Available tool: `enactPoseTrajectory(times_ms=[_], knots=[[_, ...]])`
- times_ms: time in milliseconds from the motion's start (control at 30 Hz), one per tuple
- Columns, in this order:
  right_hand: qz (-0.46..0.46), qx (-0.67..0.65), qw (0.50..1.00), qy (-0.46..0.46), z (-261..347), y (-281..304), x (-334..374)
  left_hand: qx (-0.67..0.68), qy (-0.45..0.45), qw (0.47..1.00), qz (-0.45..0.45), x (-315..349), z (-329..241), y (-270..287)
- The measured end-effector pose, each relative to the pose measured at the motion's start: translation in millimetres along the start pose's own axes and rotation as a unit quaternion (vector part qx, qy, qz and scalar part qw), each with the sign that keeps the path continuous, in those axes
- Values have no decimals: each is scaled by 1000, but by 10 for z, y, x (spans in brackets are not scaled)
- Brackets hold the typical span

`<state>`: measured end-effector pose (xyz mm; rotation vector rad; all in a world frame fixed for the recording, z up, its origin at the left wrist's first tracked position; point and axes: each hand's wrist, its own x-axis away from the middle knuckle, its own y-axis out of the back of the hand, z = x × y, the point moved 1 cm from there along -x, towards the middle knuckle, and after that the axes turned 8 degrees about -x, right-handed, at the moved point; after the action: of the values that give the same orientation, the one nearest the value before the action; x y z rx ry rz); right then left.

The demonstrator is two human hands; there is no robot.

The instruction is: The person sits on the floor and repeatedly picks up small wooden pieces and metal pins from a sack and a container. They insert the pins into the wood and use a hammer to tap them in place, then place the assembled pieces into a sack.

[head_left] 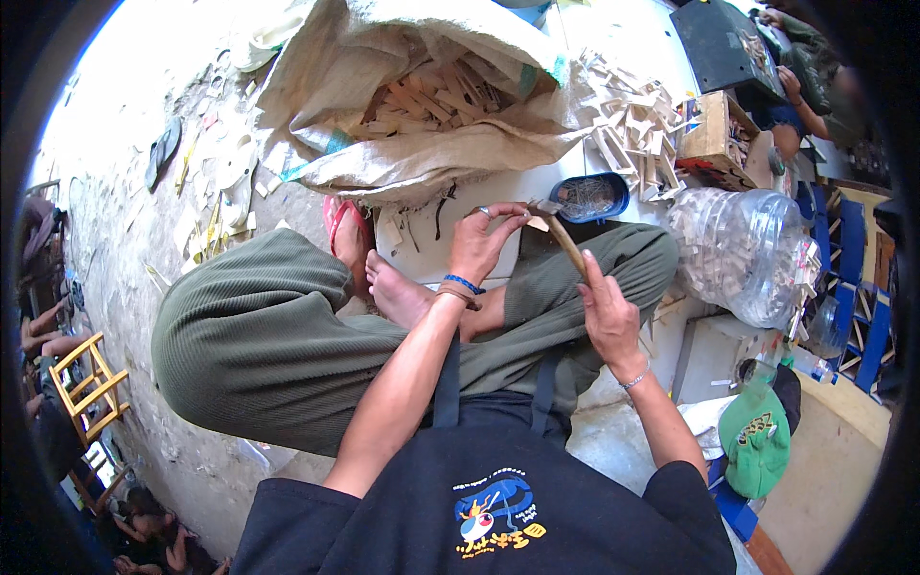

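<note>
My right hand [611, 316] is closed round the lower end of a hammer's wooden handle [567, 245], index finger stretched along it. The hammer's metal head [546, 206] lies close to the fingertips of my left hand [479, 242]. Between thumb and fingers, that hand pinches a small pale wood piece [539, 224], partly hidden by the hammer. Whether a nail sits in the wood is too small to tell. Just right of the hammer head stands a blue oval tub [625, 203] holding many thin nails.
Ahead lies an open woven sack [326, 105] full of wood pieces. Loose wood pieces [637, 125] are heaped right of it, near a wooden box [706, 134]. A large clear plastic bottle [767, 251] and a green cap [752, 441] are at right. Other people sit at the edges.
</note>
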<state>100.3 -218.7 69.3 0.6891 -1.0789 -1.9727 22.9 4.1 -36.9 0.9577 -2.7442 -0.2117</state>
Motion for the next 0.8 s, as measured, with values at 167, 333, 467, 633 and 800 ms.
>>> enactPoseTrajectory(times_ms=[167,333,467,633,800], knots=[[-7,-4,1000,12,-26,-6,25,2,6,1000,-1,-6,-18,-19],[27,17,999,-14,-5,-17,37,3,-2,1000,-4,-7,-19,-14],[-19,5,1000,8,5,-37,26,6,-15,1000,-9,17,-19,-23],[0,21,1000,-15,-23,-49,32,5,-26,1000,-15,-8,-55,-19],[-20,-33,999,-30,-49,-49,60,-61,-19,998,-5,44,-123,7]])
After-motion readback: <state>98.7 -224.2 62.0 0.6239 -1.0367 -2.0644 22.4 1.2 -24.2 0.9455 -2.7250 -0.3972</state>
